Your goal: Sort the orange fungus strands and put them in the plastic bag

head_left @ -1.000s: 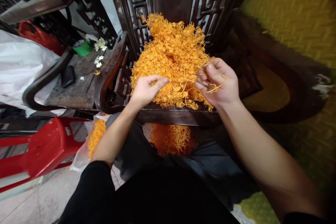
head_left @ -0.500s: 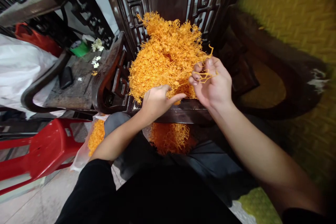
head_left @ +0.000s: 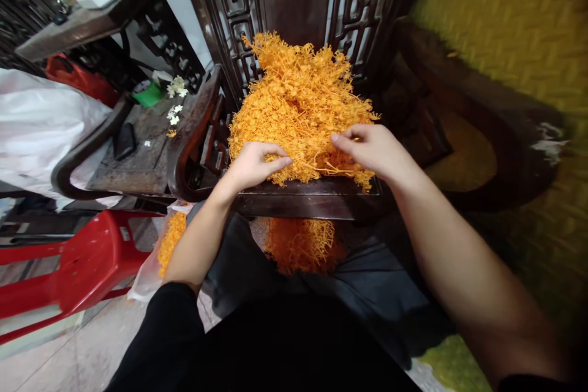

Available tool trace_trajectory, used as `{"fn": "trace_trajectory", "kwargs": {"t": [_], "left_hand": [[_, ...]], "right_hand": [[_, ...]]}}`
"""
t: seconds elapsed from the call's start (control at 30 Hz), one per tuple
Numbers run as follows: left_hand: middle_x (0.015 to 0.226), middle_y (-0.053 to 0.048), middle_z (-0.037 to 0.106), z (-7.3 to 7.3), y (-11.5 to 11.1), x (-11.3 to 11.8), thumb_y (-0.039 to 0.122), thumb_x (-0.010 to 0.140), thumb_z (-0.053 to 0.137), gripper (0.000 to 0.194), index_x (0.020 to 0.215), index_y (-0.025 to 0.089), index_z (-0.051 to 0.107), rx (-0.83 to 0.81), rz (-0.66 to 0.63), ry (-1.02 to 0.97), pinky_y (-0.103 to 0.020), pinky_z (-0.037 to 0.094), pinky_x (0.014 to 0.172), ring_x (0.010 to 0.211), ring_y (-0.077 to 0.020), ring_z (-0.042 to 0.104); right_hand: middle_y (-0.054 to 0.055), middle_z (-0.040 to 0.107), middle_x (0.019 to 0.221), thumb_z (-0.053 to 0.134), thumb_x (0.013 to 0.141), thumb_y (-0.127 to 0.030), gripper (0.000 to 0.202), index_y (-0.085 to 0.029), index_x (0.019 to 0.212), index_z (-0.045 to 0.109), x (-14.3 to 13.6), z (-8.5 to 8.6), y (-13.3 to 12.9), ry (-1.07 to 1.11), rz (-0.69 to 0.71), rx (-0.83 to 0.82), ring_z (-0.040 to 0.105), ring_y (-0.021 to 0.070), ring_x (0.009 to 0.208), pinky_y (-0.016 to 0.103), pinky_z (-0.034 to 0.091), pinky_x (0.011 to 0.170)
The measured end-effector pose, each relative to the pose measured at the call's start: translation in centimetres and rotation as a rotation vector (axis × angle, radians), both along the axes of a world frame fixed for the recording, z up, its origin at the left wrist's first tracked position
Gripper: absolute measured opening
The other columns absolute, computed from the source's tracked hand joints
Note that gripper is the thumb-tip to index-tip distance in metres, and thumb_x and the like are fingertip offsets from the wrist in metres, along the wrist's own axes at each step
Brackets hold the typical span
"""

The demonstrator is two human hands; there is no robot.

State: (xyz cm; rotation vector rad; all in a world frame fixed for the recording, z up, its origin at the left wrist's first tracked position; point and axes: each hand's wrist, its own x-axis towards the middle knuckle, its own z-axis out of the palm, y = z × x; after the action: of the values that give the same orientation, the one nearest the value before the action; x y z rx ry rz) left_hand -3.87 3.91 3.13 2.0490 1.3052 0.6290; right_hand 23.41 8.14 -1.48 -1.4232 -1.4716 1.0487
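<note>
Held the left hand [head_left: 252,165] open at the near left of the orange pile [head_left: 294,110], with thumb and forefinger parted. Had the right hand [head_left: 374,147] at the pile's near right; could not tell its grip. Saw the dark wooden chair [head_left: 303,203] beneath the pile, and the green tape roll [head_left: 147,93] well left of it.

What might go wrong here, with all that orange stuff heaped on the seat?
The orange heap reaches close to the seat's front edge, so strands might get dragged over it. The left hand and right hand both work at that near side, and a sleeve or wrist could perhaps knock some loose. Strands that fall might land among the orange pile below and get mixed in.
</note>
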Motion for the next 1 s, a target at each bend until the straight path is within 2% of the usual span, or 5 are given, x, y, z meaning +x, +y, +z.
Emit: {"fn": "trace_trajectory", "kwargs": {"t": [0.13,0.27,0.5,0.77,1.0], "left_hand": [[0.091,-0.004,0.082,-1.0,0.0,0.5,0.039,0.091,0.068,0.022,0.089,0.021,0.082,-0.003,-0.038,0.113,-0.033,0.052,0.084,0.085,-0.0189,0.074],[0.087,-0.003,0.081,-1.6,-0.1,1.1,0.031,0.089,0.063,0.023,0.088,0.019,0.082,-0.011,-0.036,0.112,-0.031,0.050,0.081,0.082,-0.0177,0.072],[0.083,-0.002,0.079,-0.9,-0.3,1.4,0.039,0.087,0.067,0.025,0.084,0.018,0.081,-0.049,0.051,0.001,-0.030,0.049,0.079,0.080,-0.0171,0.070],[0.085,-0.003,0.079,-0.7,-0.5,1.6,0.040,0.087,0.072,0.023,0.082,0.019,0.078,0.002,0.202,-0.130,-0.033,0.052,0.085,0.083,-0.0184,0.071],[0.086,-0.003,0.080,-0.7,-0.5,1.7,0.039,0.088,0.072,0.022,0.081,0.019,0.078,0.023,0.199,-0.178,-0.034,0.054,0.088,0.083,-0.0184,0.072]], "right_hand": [[0.016,0.066,0.107,0.077,0.086,-0.038,0.028,-0.021,0.067,0.066,-0.8,0.1,-1.8,-0.362,-0.003,0.576,0.059,0.0366,0.109,0.060,0.047,0.098],[0.014,0.067,0.120,0.054,0.092,-0.013,0.017,-0.022,0.096,0.068,-3.6,0.7,-4.1,-0.416,0.415,0.791,0.060,0.0324,0.113,0.051,0.051,0.096],[0.008,0.067,0.087,0.058,0.094,-0.033,0.015,-0.021,0.103,0.055,-5.0,0.0,-5.3,-0.390,0.367,0.535,0.059,0.0221,0.070,0.038,0.043,0.065],[-0.004,0.057,0.052,0.037,0.091,-0.089,0.063,-0.030,0.103,0.055,-6.7,-1.0,-4.6,0.551,0.157,-0.089,0.047,0.0159,0.036,0.032,0.031,0.041],[0.006,0.061,0.061,0.042,0.082,-0.096,0.078,-0.022,0.058,0.056,-6.3,-0.8,-3.3,0.574,0.284,-0.173,0.057,0.0158,0.056,0.033,0.044,0.052]]}}
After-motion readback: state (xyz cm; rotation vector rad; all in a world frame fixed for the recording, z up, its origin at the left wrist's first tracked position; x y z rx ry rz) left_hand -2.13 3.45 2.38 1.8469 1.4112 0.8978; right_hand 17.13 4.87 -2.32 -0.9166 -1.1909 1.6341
